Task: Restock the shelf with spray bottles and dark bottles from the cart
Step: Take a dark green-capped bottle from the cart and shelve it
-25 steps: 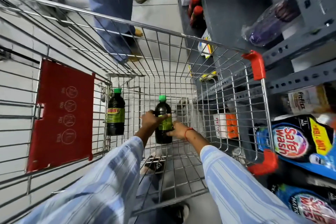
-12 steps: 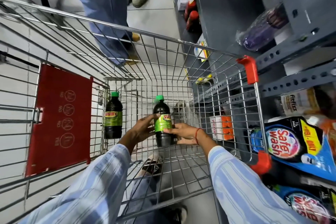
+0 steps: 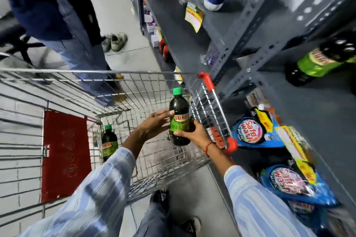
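Held upright above the cart, near its right rim: 1 dark bottle, green cap at 12 o'clock, long axis vertical. Right hand wrapped around the lower body, fingers closed on it from 4 o'clock. Left hand flat against the label from 9 o'clock, fingers extended, steadying rather than clasping. Shelf off at 2 o'clock, nearer the right hand, so probably a right-hand carry. 1 second bottle standing in the cart at 8 o'clock.
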The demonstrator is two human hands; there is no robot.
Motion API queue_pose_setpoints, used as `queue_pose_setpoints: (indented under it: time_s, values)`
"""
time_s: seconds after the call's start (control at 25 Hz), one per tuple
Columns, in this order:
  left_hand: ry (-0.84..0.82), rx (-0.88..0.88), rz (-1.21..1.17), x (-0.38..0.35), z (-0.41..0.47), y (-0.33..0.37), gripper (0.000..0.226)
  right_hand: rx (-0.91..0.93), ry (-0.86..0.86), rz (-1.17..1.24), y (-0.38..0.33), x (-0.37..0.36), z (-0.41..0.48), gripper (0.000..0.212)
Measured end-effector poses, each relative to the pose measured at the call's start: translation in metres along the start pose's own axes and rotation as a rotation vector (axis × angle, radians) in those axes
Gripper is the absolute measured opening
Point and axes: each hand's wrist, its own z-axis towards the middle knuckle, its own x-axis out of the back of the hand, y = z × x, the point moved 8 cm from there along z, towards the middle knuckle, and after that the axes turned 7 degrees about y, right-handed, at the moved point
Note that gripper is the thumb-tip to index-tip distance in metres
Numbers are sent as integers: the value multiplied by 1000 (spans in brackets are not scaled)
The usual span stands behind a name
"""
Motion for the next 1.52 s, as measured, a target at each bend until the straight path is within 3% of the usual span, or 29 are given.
queue_pose_setpoints:
  time_s: [0.24, 0.36, 0.52, 0.6, 0.76, 1.04, 1.52]
  values:
    - [-272, -142, 190, -136, -39, 68, 21, 207, 41, 189, -54, 106, -76, 44]
    - [-443, -217, 220, -222, -59, 86, 22, 303, 302, 162, -66, 181, -113, 42]
    - [-642, -276, 280, -346, -89, 94, 31, 300, 718, 184, -61, 288, -164, 49]
    - [-672, -267, 294, -400, -97, 84, 31, 289, 865, 128, -53, 335, -190, 58]
    - [-655, -242, 403, -471, -100, 49, 35, 239, 992, 113, -28, 396, -214, 65]
    - [-609, -182, 450, -508, -86, 26, 37, 169, 1065, 79, -4, 430, -209, 69]
    - [-486, -223, 337, -478, -38, 90, 44, 235, 948, 189, -54, 411, -121, 70]
